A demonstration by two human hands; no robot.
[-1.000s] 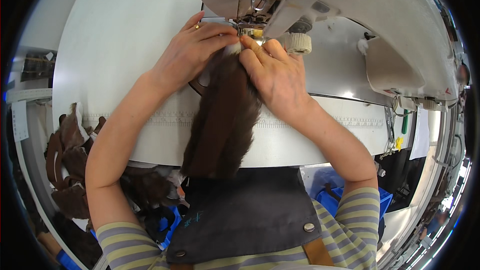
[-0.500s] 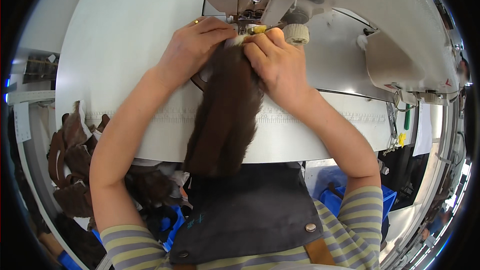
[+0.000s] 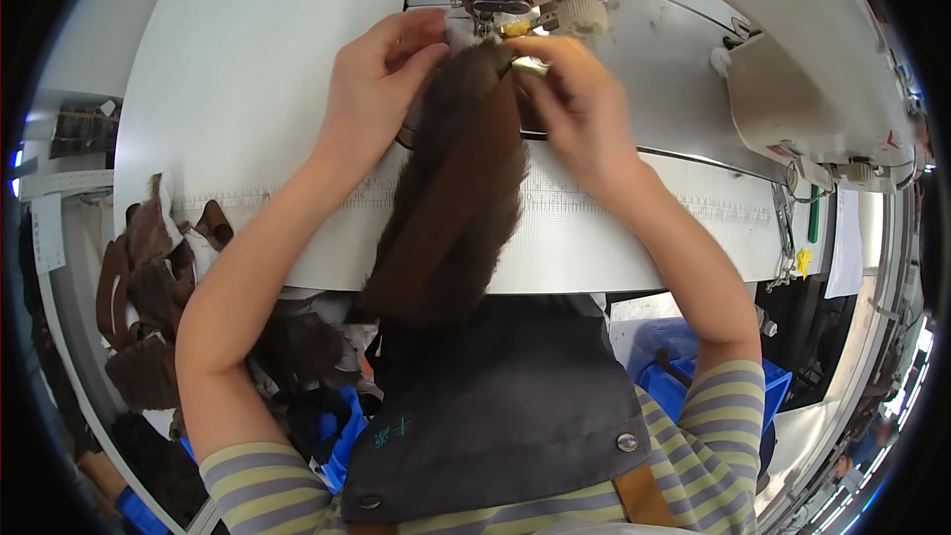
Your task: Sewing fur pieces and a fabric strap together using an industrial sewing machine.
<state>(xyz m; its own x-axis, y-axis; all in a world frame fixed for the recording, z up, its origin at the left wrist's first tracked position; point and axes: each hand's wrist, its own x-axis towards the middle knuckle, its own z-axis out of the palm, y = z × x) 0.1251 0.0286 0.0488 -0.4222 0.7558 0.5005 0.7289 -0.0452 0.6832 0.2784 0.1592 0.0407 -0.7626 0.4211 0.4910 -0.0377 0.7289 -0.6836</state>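
A long dark brown fur piece, with a smoother brown strip along it, hangs from the sewing machine's needle area over the table edge onto my apron. My left hand is at its upper left edge, thumb and fingers closing on the edge beside a whitish part. On the other side, my right hand holds the upper right edge between forefinger and thumb, with a small bright gap between them. Both hands are slightly blurred. The fur's top end lies just below the presser foot, where the exact contact is hard to see.
Brown fur scraps are heaped at the table's left edge. A ruler scale crosses the white table. The machine's body overhangs the right side, with a ridged knob. Blue bins stand below. Tweezers lie at right.
Both hands have spread a little apart at the fur's top end, and their fingers have loosened from a tight pinch. The brown strip on the fur now shows more plainly. The view has shifted slightly.
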